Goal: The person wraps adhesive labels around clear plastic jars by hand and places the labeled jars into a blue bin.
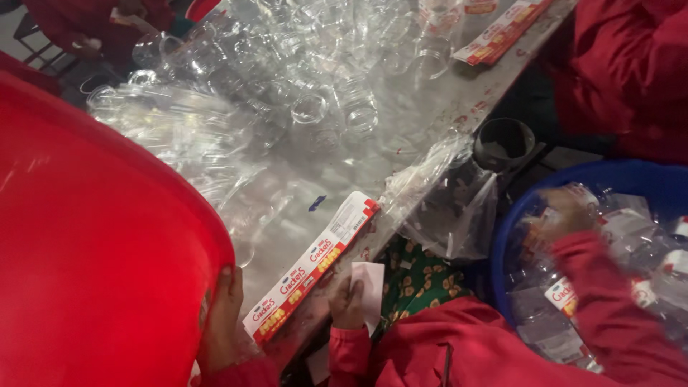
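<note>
Red tub (93,251), big and glossy, fills the lower left, closest of all. A third hand (222,315) in a red sleeve curls its fingers over the tub's rim; whose it is cannot be told.

Just right of that, a long red-and-white label strip (312,265) lies slantwise on the grey table (430,107), close to its near edge. Farther back the table carries a crowd of clear plastic jars (308,107), some upright and some tipped, along with crumpled clear film.

At the table's near edge, the left hand (349,304) comes up from a red sleeve. Its grip is pinched shut on a small white slip (370,287), which stands up against the fingers just beside the lower end of the label strip. Below it show a green patterned cloth (423,283) and a red jacket (444,351).

A clear plastic bag (448,208) hangs off the table edge, with a dark round cup (505,140) just beyond it.

On the far right, the right hand (566,211) reaches over the rim of a blue tub (645,179), among labelled clear jars (631,236). It is blurred, so whether its grip is closed on anything cannot be told.

Another person's red sleeve (623,72) fills the upper right corner.
</note>
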